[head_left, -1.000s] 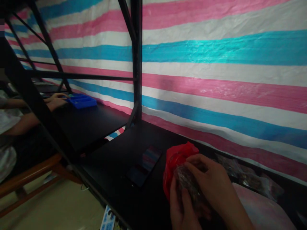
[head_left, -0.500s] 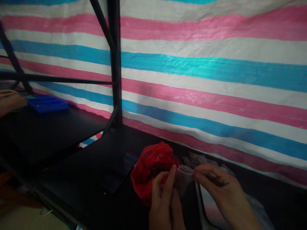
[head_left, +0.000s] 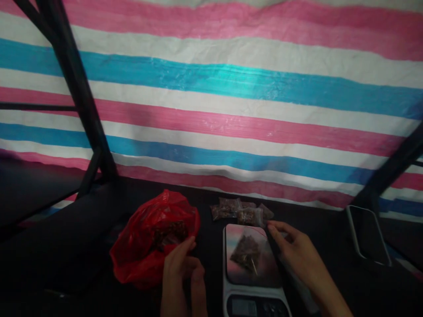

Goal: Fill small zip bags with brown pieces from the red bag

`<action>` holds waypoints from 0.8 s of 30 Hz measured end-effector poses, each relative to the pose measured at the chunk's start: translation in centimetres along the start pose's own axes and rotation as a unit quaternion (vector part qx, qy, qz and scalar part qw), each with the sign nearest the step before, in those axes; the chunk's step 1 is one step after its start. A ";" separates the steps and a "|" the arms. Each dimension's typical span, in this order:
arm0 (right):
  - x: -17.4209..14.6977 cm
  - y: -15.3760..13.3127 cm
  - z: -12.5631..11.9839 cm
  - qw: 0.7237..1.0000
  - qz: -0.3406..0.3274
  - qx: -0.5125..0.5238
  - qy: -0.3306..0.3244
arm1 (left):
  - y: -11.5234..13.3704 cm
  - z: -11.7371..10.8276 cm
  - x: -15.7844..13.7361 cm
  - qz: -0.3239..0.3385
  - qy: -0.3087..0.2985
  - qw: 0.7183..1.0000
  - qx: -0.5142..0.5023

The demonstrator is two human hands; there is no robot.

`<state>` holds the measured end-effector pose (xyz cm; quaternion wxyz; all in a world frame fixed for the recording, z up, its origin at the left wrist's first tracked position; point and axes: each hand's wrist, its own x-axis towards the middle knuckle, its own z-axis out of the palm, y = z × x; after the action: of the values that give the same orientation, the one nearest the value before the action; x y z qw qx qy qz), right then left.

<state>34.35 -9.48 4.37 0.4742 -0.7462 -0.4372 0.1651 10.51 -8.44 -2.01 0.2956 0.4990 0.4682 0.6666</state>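
Observation:
My right hand point(head_left: 295, 246) has its thumb and forefinger pinched at the upper right corner of a small clear zip bag point(head_left: 246, 253). Dark brown bits fill the bag, which lies on or just over the shiny plate of a digital scale point(head_left: 231, 288); I cannot tell whether it rests there fully. My left hand point(head_left: 183, 277) is empty, its fingers apart, between the scale and a red plastic bag point(head_left: 132, 255). That red bag stands wide-mouthed with brown bits inside, its right rim close to my left fingertips.
Several small filled bags point(head_left: 249, 215) lie behind the scale. A phone point(head_left: 368, 235) leans against the frame post at the right. Clear plastic point(head_left: 302, 286) lies under my right forearm. A striped sheet point(head_left: 214, 114) hangs behind the black table, with a dark metal post point(head_left: 86, 110) at left.
The view has swung right. Both hands held the small bag between them; my left hand has let go, and the bag is now at the scale plate. The co-worker's hand has left the view.

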 end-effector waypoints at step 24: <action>-0.1 2.3 -1.2 0.997 -0.004 0.007 -0.072 | 0.4 0.1 0.5 0.094 -0.071 0.992 0.035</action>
<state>36.23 -10.67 2.95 0.4473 -0.7272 -0.4720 0.2200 10.44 -8.14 -1.41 0.2462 0.5970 0.4201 0.6376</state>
